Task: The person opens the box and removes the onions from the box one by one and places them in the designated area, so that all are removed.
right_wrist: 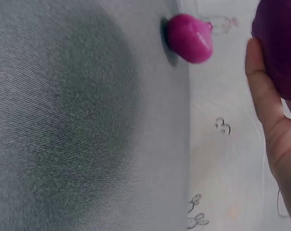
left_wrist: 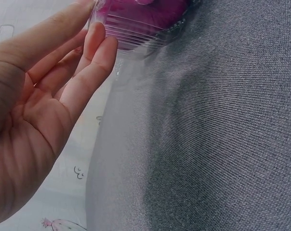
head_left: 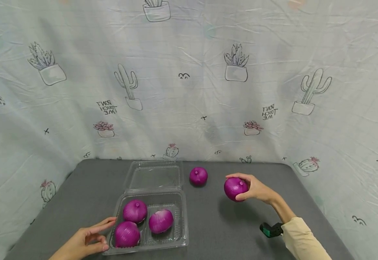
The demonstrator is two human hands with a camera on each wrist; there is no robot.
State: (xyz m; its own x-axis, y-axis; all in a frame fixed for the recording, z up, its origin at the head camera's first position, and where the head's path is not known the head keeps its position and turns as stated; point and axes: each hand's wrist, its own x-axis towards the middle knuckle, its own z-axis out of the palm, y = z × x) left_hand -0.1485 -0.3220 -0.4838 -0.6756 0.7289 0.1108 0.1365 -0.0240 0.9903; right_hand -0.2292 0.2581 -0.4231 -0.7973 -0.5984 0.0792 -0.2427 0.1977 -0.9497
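My right hand [head_left: 255, 189] grips a purple onion [head_left: 233, 189] above the grey table, right of centre; the right wrist view shows the same onion [right_wrist: 283, 48] in the fingers of that hand [right_wrist: 275, 115]. A clear plastic container [head_left: 163, 247] stands at the left front with its lid folded back. Inside it lie three purple onions, two at the left [head_left: 135, 211] [head_left: 127, 234] and one at the right [head_left: 161, 221]. My left hand [head_left: 83, 241] touches the container's left side with its fingertips; in the left wrist view this hand [left_wrist: 49, 101] is at the clear plastic wall [left_wrist: 131, 33].
Another purple onion [head_left: 198, 176] rests on the grey table [head_left: 208, 224] behind and right of the container. The open lid [head_left: 156, 176] lies behind the container's base. A patterned curtain [head_left: 189, 90] hangs along the back and sides. A dark band [head_left: 271, 230] is at the right wrist.
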